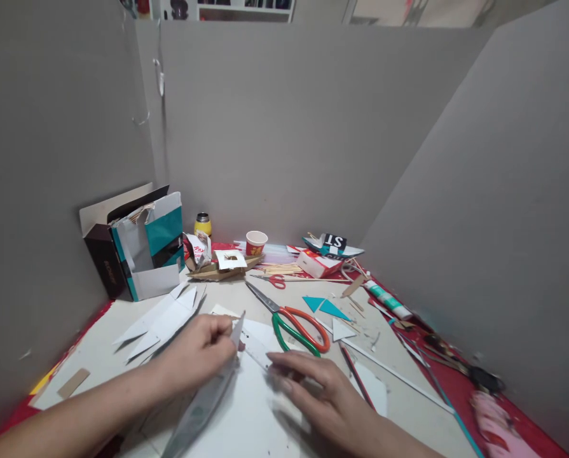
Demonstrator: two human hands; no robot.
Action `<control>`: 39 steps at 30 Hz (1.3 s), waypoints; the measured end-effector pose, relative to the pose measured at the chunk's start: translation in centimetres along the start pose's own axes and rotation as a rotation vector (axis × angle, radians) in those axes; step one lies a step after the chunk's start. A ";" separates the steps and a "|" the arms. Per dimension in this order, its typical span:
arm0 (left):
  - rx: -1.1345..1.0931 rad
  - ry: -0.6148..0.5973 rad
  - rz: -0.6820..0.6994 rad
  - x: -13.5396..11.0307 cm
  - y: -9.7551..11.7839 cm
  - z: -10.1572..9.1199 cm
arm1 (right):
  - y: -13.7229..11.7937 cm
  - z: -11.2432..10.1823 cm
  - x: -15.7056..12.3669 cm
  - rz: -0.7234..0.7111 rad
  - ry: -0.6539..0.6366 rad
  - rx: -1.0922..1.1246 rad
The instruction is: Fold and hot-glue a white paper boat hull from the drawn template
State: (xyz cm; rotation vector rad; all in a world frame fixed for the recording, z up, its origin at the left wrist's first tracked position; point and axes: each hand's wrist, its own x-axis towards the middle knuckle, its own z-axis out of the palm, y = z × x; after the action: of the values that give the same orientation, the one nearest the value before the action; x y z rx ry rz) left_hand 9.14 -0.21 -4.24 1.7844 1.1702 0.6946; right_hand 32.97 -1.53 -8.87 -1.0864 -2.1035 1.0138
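Near the counter's front edge, the left hand (198, 353) pinched a long pointed card piece (203, 401) up on its edge. The right hand (322, 391) lay spread flat on the white sheet (250, 426) beside it. Firm, even pressure there seemed needed to stop the sheet sliding.

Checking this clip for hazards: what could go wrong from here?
The scissors lie just beyond the right hand; a blind reach might meet the blades. The left hand pinches the pointed card piece only at its upper end, so it could bend or crease. The teal triangles lie loose nearby; a sweeping forearm might scatter them.
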 end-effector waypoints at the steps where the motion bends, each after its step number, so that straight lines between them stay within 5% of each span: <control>1: 0.019 -0.008 0.004 -0.3 0.0 0.7 | -0.3 0.2 -0.2 0.079 -0.045 0.159; 6: 0.267 -0.072 0.031 -2.0 0.2 3.4 | -0.7 1.2 -1.0 0.267 -0.270 0.746; 13: 0.544 -0.164 0.053 -2.7 0.5 5.0 | -1.7 1.5 -0.6 0.319 -0.332 0.534; 19: 0.095 -0.107 -0.053 -2.4 0.1 4.2 | -0.9 1.4 0.0 0.427 -0.191 0.601; 25: -0.251 -0.289 -0.174 -1.3 -1.8 4.2 | -0.9 0.1 0.6 0.456 -0.072 0.588; 32: -0.150 -0.149 -0.070 -1.5 -1.4 4.7 | -0.6 0.5 0.5 0.375 -0.018 0.621; 36: -0.171 -0.091 -0.082 -1.3 -1.6 4.9 | -1.3 0.2 -0.1 0.157 0.059 0.226; 39: -0.301 -0.191 -0.149 -1.1 -1.8 5.1 | -1.7 -0.3 -0.4 0.010 0.110 0.011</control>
State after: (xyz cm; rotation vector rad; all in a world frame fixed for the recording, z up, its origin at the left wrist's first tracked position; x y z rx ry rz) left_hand 12.02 -2.76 -8.20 1.4611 1.0008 0.5652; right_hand 32.62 -2.42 -7.37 -1.1227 -2.0044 0.9469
